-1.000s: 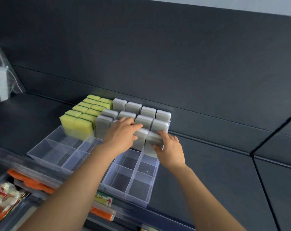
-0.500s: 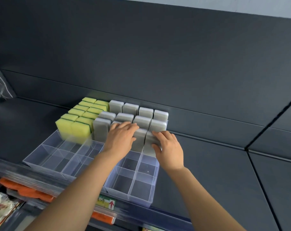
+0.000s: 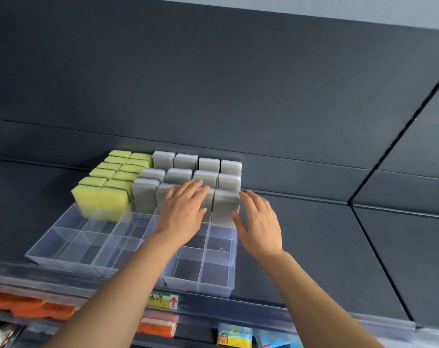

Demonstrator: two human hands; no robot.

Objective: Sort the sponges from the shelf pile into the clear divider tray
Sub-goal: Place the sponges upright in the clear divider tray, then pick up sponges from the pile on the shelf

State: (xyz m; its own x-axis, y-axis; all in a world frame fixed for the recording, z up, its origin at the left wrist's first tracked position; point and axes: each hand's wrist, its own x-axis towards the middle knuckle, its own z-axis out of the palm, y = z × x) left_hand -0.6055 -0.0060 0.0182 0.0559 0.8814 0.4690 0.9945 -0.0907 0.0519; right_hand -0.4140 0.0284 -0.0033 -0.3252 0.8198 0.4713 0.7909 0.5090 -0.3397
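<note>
A clear divider tray (image 3: 201, 280) lies on the dark shelf. Its back compartments hold upright sponges: several yellow sponges (image 3: 113, 177) on the left and several grey sponges (image 3: 208, 167) on the right. My left hand (image 3: 183, 209) lies flat with straight fingers against the front row of grey sponges. To its right, my right hand (image 3: 260, 224) is spread beside the front right grey sponge (image 3: 224, 207), fingers straight, thumb near the sponge's lower edge. Neither hand holds anything. The tray's front compartments hold nothing.
The dark shelf (image 3: 326, 247) stretches to the right of the tray, with a dark back wall (image 3: 238, 96) behind. A price label with a red arrow (image 3: 164, 300) sits on the shelf's front rail. Orange packs (image 3: 27, 305) and colourful packets (image 3: 234, 337) lie on the shelf below.
My right hand has let go of the front right grey sponge and opened beside it. My left hand has flattened over the front row. The view has shifted slightly.
</note>
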